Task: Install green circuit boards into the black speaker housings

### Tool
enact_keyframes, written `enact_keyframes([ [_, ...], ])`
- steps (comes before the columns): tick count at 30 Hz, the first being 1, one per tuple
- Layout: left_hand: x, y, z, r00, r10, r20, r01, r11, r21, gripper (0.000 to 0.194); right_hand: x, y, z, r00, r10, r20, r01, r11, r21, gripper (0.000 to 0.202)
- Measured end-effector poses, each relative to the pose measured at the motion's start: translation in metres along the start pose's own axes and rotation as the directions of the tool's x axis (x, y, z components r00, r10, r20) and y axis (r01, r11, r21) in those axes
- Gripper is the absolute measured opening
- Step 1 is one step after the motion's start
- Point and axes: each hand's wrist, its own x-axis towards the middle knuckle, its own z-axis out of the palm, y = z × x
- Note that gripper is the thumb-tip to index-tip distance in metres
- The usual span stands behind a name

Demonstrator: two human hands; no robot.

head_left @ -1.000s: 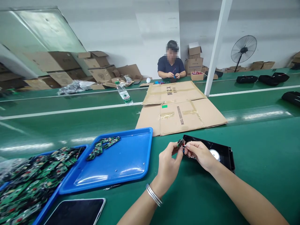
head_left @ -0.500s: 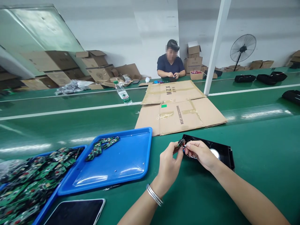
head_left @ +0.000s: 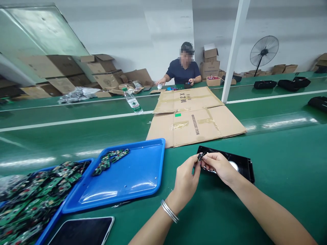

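Observation:
My left hand [head_left: 186, 173] is closed, with thumb and fingertips pinching a small dark circuit board [head_left: 200, 156] held on edge. Close against it, my right hand [head_left: 220, 166] is closed in a pinch on thin wires at the board; its fingers hide most of them. Both hands are over the near left part of a black plastic housing [head_left: 246, 167], which lies open on the green bench. A round white disc [head_left: 234, 166] shows inside the housing, partly covered by my right hand.
Left are a blue tray [head_left: 122, 183] with several circuit boards, a heap of boards [head_left: 38, 197], and a tablet-like device [head_left: 81, 231]. Ahead lie flattened cardboard [head_left: 196, 119] and a water bottle [head_left: 133, 102]. A co-worker [head_left: 182, 69] sits opposite, beyond a white post [head_left: 233, 54].
My hands stay nearly in place; the board has turned slightly between my fingers, and the coloured wires show less. The co-worker has stretched one arm out toward a white object on the bench.

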Motion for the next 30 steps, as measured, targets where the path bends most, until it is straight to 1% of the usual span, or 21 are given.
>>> enact_keyframes([
  [2,0.0,-0.001,0.0,0.999,0.037,0.025,-0.038,0.998,0.04,0.02,0.001,0.002,0.0,1.0,-0.002,0.007,0.003,1.0,-0.009,0.041],
  [4,0.0,-0.001,0.001,0.999,0.027,0.023,-0.027,0.999,0.032,0.018,0.002,0.002,-0.001,1.0,0.002,0.028,0.0,0.999,-0.046,0.041],
  [6,0.002,-0.001,-0.001,0.999,-0.021,0.043,0.021,1.0,-0.007,0.014,0.002,-0.003,-0.006,0.997,0.005,0.082,0.007,0.989,-0.149,0.04],
  [7,0.003,0.0,-0.002,0.997,-0.051,0.065,0.052,0.998,-0.019,0.012,0.0,-0.008,-0.01,0.995,-0.012,0.104,0.037,0.971,-0.236,0.039],
  [8,0.005,0.0,-0.005,0.993,-0.084,0.082,0.087,0.996,-0.023,0.011,-0.002,-0.013,-0.016,0.993,-0.048,0.108,0.082,0.934,-0.347,0.035],
  [9,0.007,-0.001,-0.01,0.988,-0.125,0.091,0.128,0.991,-0.027,0.012,-0.006,-0.019,-0.024,0.991,-0.102,0.085,0.13,0.874,-0.468,0.03],
  [10,0.009,-0.001,-0.016,0.98,-0.178,0.092,0.183,0.982,-0.045,0.016,-0.012,-0.025,-0.034,0.985,-0.169,0.043,0.162,0.792,-0.589,0.026],
  [12,0.014,-0.003,-0.031,0.945,-0.307,0.11,0.32,0.938,-0.134,0.033,-0.025,-0.033,-0.056,0.962,-0.273,-0.024,0.155,0.613,-0.775,0.025],
  [13,0.016,-0.003,-0.04,0.917,-0.366,0.159,0.391,0.902,-0.181,0.041,-0.033,-0.034,-0.067,0.961,-0.277,-0.013,0.144,0.539,-0.83,0.027],
  [14,0.018,-0.004,-0.048,0.882,-0.408,0.236,0.455,0.868,-0.199,0.045,-0.041,-0.033,-0.077,0.969,-0.246,0.028,0.147,0.482,-0.863,0.028],
  [15,0.02,-0.003,-0.055,0.834,-0.441,0.332,0.514,0.839,-0.176,0.043,-0.048,-0.03,-0.086,0.978,-0.189,0.093,0.169,0.442,-0.881,0.029],
  [16,0.021,-0.002,-0.061,0.773,-0.47,0.426,0.566,0.815,-0.127,0.038,-0.055,-0.026,-0.092,0.979,-0.124,0.16,0.198,0.417,-0.887,0.03],
  [17,0.021,0.001,-0.064,0.7,-0.497,0.512,0.609,0.791,-0.064,0.032,-0.06,-0.021,-0.097,0.975,-0.069,0.211,0.221,0.408,-0.886,0.03],
  [19,0.021,0.008,-0.062,0.555,-0.529,0.642,0.682,0.731,0.014,0.025,-0.065,-0.01,-0.098,0.968,-0.02,0.249,0.235,0.418,-0.878,0.03],
  [20,0.021,0.012,-0.058,0.5,-0.523,0.691,0.716,0.698,0.01,0.024,-0.066,-0.005,-0.097,0.969,-0.026,0.247,0.234,0.431,-0.871,0.028],
  [21,0.02,0.016,-0.05,0.466,-0.502,0.728,0.746,0.666,-0.018,0.025,-0.065,-0.002,-0.094,0.969,-0.046,0.241,0.236,0.445,-0.864,0.025],
  [22,0.02,0.019,-0.042,0.458,-0.475,0.752,0.768,0.637,-0.064,0.025,-0.063,0.001,-0.091,0.969,-0.068,0.236,0.241,0.457,-0.856,0.022],
  [23,0.02,0.021,-0.032,0.468,-0.45,0.76,0.779,0.616,-0.116,0.025,-0.06,0.003,-0.088,0.968,-0.088,0.235,0.249,0.463,-0.851,0.019],
  [25,0.02,0.023,-0.012,0.529,-0.427,0.733,0.768,0.609,-0.2,0.022,-0.056,0.005,-0.084,0.965,-0.103,0.24,0.26,0.45,-0.854,0.016],
  [27,0.022,0.021,0.005,0.597,-0.431,0.677,0.731,0.641,-0.236,0.019,-0.053,0.006,-0.083,0.969,-0.084,0.232,0.246,0.416,-0.875,0.016],
  [30,0.026,0.02,0.021,0.661,-0.465,0.588,0.671,0.718,-0.187,0.019,-0.05,0.009,-0.08,0.977,-0.127,0.17,0.208,0.403,-0.891,0.016],
])
